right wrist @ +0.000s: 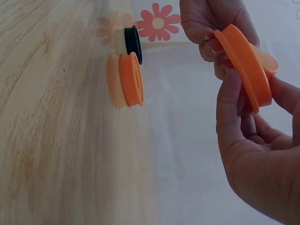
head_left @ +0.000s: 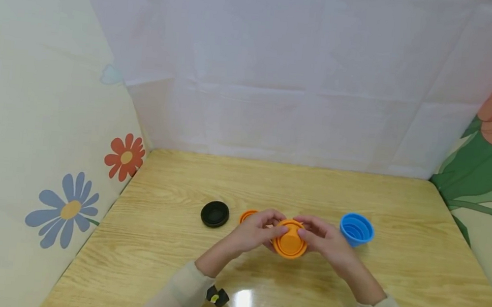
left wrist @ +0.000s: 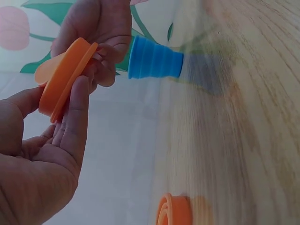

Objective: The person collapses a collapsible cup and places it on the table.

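An orange collapsible cup (head_left: 289, 244), mostly folded flat with its base bulging out on one side, is held above the table between both hands. My left hand (head_left: 253, 232) pinches its left edge, thumb on the bulging side and fingers behind the rim. From the other side my right hand (head_left: 328, 243) grips it the same way. In the left wrist view the cup (left wrist: 65, 82) is tilted, its rim turned away from the thumbs. The right wrist view shows the same cup (right wrist: 246, 65) with its base poking out between the thumbs.
A blue collapsible cup (head_left: 356, 229) stands extended on the wooden table (head_left: 164, 264), right of the hands. A black folded cup (head_left: 215, 214) lies to the left. Another orange folded piece (right wrist: 130, 79) lies beside it, partly hidden by the left hand in the head view.
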### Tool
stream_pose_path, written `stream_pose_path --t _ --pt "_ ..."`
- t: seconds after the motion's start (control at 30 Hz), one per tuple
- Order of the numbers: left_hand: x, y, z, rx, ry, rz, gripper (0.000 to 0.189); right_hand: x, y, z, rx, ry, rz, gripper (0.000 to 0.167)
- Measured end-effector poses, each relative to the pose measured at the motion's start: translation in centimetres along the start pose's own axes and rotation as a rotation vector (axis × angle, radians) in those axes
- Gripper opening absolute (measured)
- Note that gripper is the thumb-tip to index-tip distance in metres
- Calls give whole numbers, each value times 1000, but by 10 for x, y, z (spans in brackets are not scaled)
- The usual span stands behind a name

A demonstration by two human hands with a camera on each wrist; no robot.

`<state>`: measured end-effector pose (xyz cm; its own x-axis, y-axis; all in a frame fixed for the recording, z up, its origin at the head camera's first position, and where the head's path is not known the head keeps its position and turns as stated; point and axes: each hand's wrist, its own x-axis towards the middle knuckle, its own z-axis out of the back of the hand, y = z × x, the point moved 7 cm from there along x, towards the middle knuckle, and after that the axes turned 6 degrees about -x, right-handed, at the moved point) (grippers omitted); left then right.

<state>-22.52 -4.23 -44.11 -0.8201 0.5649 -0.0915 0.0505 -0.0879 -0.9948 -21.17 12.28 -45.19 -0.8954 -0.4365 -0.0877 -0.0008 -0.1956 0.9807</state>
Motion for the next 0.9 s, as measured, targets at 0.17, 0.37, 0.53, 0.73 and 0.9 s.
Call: stream_pose_path --t 0.17,0.37,0.53,0.73,0.9 --pt "1 1 1 49 -10 1 33 1 -2 1 4 -6 -18 48" --pt "3 2 1 111 -32 -4 28 1 -1 -1 -53 -30 4 45" --pt "3 2 0 132 -67 -1 23 2 0 -2 -115 -70 13 40" --pt "4 3 1 130 -95 -13 20 2 -2 -1 -137 -109 -1 38" --pt "3 5 2 106 -90 -26 28 2 -4 2 -74 -107 -32 45"
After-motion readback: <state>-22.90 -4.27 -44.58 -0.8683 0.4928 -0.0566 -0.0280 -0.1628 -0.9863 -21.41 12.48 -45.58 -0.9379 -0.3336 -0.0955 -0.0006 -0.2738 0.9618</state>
